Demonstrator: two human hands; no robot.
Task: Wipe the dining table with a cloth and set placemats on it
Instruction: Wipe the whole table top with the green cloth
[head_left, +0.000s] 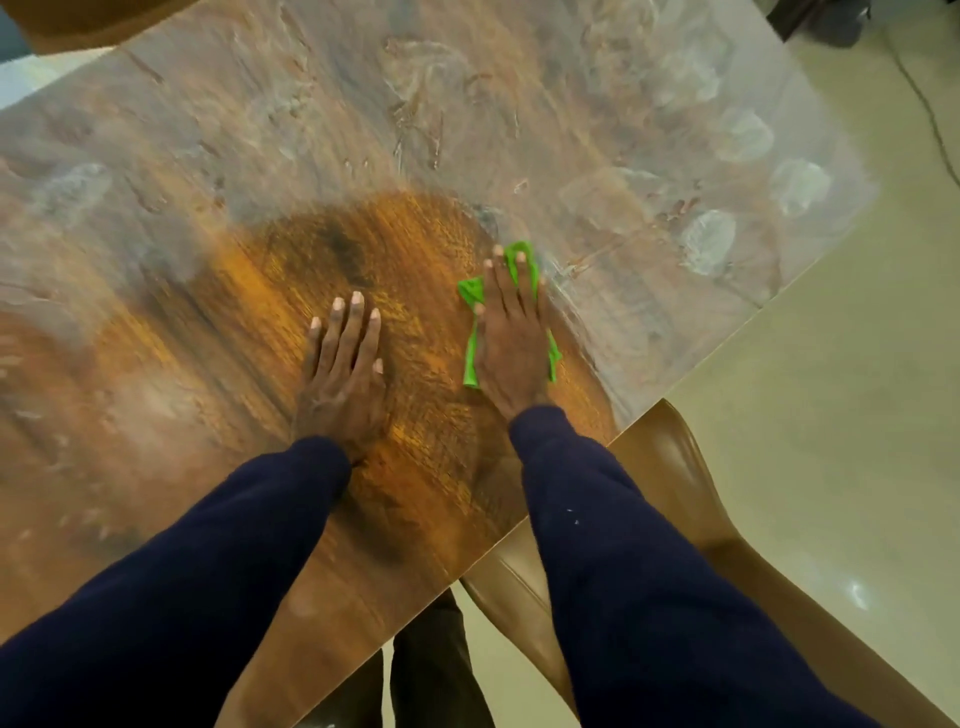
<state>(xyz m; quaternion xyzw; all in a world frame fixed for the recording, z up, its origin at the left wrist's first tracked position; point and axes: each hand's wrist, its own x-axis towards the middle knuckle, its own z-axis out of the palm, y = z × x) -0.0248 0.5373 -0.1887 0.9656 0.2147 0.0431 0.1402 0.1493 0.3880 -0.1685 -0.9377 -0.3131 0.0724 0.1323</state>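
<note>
In the head view, the right hand (511, 343) presses flat — fingers straight, slightly apart — on a green cloth (471, 358) at centre frame, on the wooden table (208, 156). Left of it, the left hand (343, 374) rests flat on bare wood, fingers straight and close together — a brown chair (675, 467) shows lower right.

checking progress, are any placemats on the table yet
No, the table holds only the left hand, and the right hand pressing the green cloth.
</note>
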